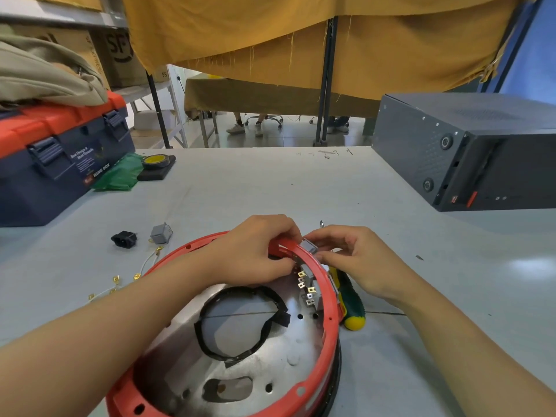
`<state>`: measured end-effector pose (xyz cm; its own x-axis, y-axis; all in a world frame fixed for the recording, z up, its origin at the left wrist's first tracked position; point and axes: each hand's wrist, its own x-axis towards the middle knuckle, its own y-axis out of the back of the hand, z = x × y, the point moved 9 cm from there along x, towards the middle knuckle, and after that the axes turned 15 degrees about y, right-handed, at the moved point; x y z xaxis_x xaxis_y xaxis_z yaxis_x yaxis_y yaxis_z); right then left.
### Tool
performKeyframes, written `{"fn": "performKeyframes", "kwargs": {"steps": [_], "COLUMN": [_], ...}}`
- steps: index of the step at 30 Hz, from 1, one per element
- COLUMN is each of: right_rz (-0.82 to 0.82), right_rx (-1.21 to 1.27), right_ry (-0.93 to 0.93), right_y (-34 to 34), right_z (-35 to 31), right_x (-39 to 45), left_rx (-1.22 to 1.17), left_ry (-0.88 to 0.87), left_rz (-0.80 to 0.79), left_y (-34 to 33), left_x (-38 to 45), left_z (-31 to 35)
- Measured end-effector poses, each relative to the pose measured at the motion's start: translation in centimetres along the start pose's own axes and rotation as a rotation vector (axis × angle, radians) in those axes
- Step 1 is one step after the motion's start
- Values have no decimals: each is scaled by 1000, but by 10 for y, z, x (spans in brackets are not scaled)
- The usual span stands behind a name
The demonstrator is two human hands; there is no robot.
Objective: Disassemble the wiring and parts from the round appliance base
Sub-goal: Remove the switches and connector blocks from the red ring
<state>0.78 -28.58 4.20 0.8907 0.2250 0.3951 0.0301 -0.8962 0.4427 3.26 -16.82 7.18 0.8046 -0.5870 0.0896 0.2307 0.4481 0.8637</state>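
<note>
"Where is the work?"

"The round red base [240, 341] lies on the table [270, 188]. The left hand [255, 251] grips its far rim; the right hand [343, 251] pinches a grey switch [310, 245] seated there."

"The step?"

"Likely freeing that switch; next probably needs pushing it through the rim."

"Counts?"

"Three switches in the rim; loose, one grey switch [161, 233], one black socket [124, 238], one screwdriver [352, 308]."

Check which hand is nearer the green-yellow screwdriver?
Right. The right hand hovers just above the screwdriver outside the red rim; the left hand sits across the rim, farther away.
</note>
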Motion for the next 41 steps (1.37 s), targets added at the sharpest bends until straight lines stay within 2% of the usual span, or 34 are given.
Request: {"fn": "performKeyframes", "kwargs": {"steps": [12,19,24,30,33,36,39,41], "right_rz": [267,290,282,238,191,137,85,70], "right_rx": [-79,-287,-320,-113,-52,-26,-4,0], "right_ry": [155,358,401,316,220,132,83,74], "right_y": [27,18,12,4,-1,-8,-14,-15], "right_z": [-23,-45,-52,-41,-31,-22,-17,-17], "right_x": [0,-3,-4,-4,-5,-5,-3,-3], "left_rx": [-206,-342,-408,-457,-477,-373,-272,-97], "left_ry": [72,135,169,267,337,433,497,538], "left_rz": [42,51,13,82,203,341,307,240], "left_y": [11,21,19,35,58,86,96,93], "left_x": [1,3,5,9,4,-8,-17,-19], "left_z": [-3,-6,-9,-39,-69,-108,-144,-164]}}
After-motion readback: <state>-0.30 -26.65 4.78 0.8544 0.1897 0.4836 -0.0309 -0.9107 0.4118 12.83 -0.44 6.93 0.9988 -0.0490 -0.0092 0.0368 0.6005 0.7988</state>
